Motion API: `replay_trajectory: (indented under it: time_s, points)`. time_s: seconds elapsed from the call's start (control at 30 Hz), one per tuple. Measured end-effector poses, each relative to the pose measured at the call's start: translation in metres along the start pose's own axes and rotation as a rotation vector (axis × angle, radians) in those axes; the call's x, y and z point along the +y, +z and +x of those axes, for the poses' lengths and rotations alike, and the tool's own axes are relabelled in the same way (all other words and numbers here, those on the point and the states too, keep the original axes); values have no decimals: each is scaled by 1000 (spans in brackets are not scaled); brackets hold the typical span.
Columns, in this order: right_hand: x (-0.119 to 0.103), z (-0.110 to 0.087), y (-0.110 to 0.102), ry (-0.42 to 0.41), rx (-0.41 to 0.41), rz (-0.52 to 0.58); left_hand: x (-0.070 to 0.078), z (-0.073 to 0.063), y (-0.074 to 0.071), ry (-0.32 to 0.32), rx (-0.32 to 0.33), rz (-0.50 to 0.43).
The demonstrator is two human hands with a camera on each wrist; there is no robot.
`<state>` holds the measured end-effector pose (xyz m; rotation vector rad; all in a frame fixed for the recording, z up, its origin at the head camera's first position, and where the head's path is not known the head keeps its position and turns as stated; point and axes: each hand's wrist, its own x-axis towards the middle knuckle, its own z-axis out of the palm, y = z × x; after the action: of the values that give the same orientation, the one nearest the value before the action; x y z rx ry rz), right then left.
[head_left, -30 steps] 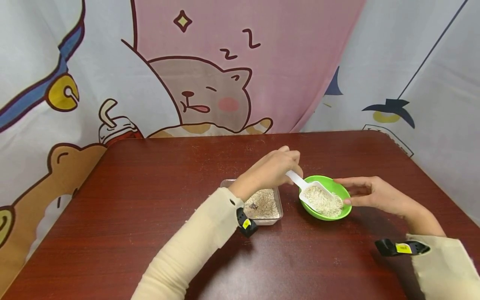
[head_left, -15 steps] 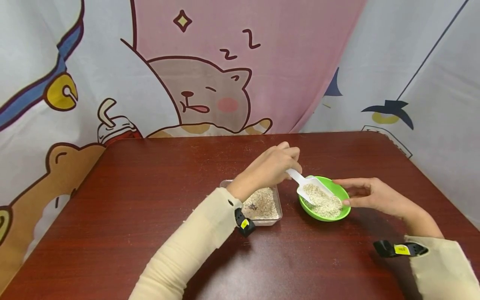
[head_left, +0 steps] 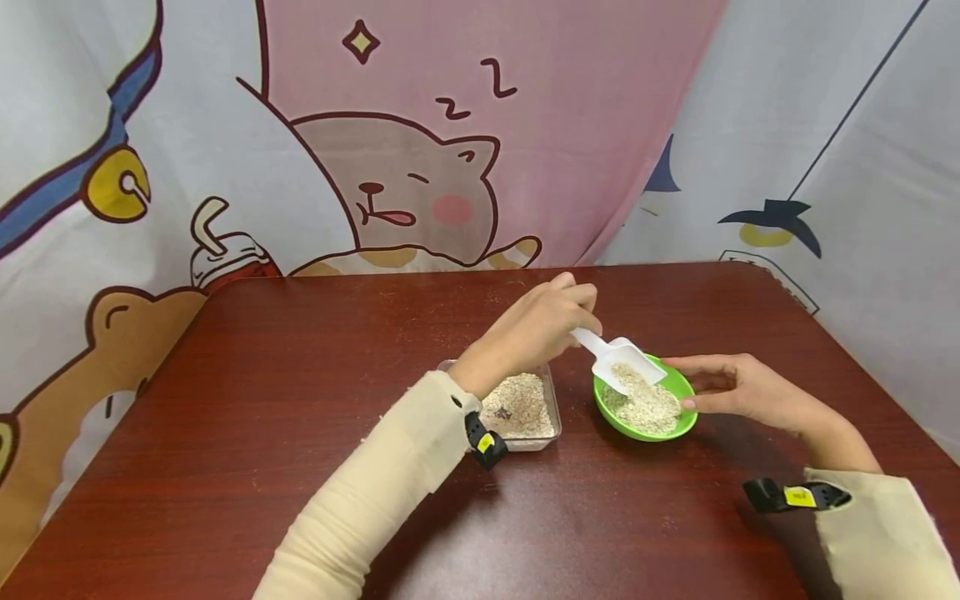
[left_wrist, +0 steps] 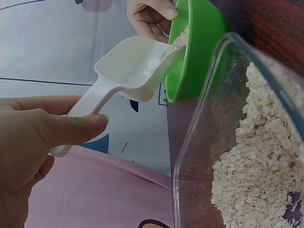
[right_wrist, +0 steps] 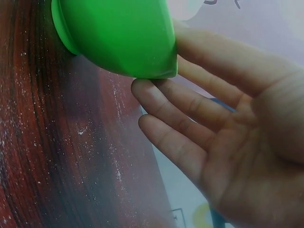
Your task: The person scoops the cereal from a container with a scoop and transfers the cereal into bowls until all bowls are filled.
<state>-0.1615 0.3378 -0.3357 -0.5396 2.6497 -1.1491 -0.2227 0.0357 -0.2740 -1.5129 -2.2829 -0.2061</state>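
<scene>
head view: light was bright and even, detail crisp | pale glare lay on the table (head_left: pixel 660 517), nearer the camera than the green bowl (head_left: pixel 681 385) | left wrist view: dimmer, greyish | right wrist view: hazy; cloth (right_wrist: pixel 266 19) beyond the bowl looked washed out, soft shadow darkened the table beside it

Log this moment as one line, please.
left hand: grips white scoop tilted over green bowl | right hand: holds bowl | flakes: scoop, bowl, clear container
</scene>
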Motion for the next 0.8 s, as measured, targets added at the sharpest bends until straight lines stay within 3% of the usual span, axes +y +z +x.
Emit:
replay_trajectory:
  time_s: [0.8]
  points:
    - [-2, -1, 3, -23, 4, 22, 0, -2, -5, 2, 88, 75]
